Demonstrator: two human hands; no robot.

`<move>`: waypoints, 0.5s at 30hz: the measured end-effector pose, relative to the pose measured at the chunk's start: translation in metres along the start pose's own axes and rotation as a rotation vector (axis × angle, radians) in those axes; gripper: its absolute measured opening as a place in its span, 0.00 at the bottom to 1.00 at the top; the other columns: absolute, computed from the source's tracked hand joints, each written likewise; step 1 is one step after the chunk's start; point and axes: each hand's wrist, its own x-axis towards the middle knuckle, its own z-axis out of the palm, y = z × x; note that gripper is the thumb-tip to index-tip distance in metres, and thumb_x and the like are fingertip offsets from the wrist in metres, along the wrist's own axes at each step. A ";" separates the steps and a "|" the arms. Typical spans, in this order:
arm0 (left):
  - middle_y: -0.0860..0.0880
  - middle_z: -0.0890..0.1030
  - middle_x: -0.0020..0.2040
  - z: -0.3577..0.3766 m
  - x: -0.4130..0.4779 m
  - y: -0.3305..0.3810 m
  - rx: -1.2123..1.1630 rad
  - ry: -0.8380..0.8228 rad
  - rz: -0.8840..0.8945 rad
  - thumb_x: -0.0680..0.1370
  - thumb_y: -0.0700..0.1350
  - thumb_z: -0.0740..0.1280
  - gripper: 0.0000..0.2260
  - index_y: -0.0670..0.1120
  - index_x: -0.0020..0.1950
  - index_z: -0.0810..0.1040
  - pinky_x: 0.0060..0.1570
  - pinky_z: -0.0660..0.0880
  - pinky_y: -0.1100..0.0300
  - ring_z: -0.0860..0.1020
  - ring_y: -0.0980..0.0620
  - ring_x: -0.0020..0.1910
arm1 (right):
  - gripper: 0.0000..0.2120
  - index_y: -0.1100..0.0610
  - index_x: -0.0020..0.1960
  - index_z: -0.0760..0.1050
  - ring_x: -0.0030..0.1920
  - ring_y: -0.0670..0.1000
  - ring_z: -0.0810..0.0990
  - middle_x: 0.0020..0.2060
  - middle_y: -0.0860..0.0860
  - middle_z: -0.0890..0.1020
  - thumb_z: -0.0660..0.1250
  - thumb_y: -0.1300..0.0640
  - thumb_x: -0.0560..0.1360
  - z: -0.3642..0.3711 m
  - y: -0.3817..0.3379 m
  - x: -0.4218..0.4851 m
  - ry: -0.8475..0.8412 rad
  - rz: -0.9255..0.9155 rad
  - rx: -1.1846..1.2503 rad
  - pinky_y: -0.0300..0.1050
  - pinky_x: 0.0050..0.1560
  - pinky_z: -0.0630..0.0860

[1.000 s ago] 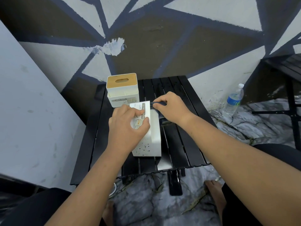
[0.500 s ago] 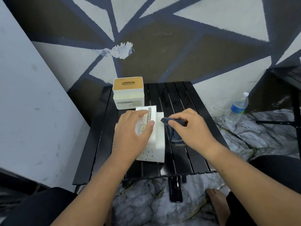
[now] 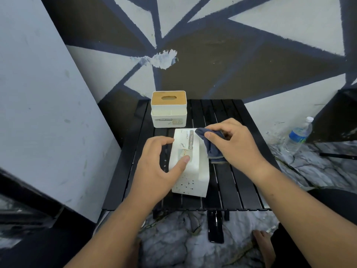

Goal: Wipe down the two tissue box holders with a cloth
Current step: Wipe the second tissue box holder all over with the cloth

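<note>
Though mostly white, tissue box holder with black specks

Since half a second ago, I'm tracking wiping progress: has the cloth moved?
Yes: the cloth slid along the right edge of the lying holder, toward the upright holder.

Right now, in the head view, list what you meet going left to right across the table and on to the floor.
From the left: left hand → lying tissue holder → cloth → right hand → water bottle. The upright tissue holder is left out: it overlaps the first two.

Head-worn — forward, steeply down, close.
</note>
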 end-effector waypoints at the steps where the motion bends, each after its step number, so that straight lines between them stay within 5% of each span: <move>1: 0.63 0.74 0.67 0.000 -0.004 -0.002 0.008 -0.029 -0.012 0.77 0.62 0.76 0.25 0.57 0.70 0.75 0.65 0.71 0.66 0.74 0.59 0.71 | 0.07 0.46 0.56 0.88 0.53 0.39 0.81 0.53 0.45 0.80 0.76 0.55 0.80 0.002 -0.006 0.003 -0.028 -0.013 0.012 0.31 0.44 0.79; 7: 0.65 0.72 0.73 0.002 -0.013 -0.013 0.071 -0.068 0.045 0.74 0.66 0.78 0.32 0.55 0.73 0.74 0.72 0.73 0.59 0.72 0.59 0.75 | 0.07 0.45 0.58 0.87 0.51 0.41 0.80 0.53 0.43 0.77 0.75 0.52 0.81 0.014 -0.024 0.037 -0.251 -0.078 -0.191 0.41 0.43 0.83; 10: 0.66 0.71 0.76 0.001 -0.011 -0.015 0.137 -0.070 0.054 0.73 0.71 0.76 0.33 0.56 0.72 0.75 0.73 0.68 0.63 0.69 0.63 0.76 | 0.08 0.46 0.59 0.87 0.51 0.43 0.79 0.52 0.44 0.76 0.74 0.52 0.81 0.020 -0.025 0.049 -0.289 -0.104 -0.376 0.41 0.50 0.79; 15: 0.67 0.75 0.73 -0.003 -0.007 -0.016 0.142 -0.072 0.036 0.69 0.75 0.75 0.36 0.57 0.70 0.78 0.70 0.63 0.72 0.70 0.68 0.73 | 0.06 0.44 0.55 0.88 0.48 0.43 0.80 0.50 0.42 0.77 0.76 0.52 0.80 0.011 -0.032 0.019 -0.454 -0.130 -0.298 0.37 0.42 0.80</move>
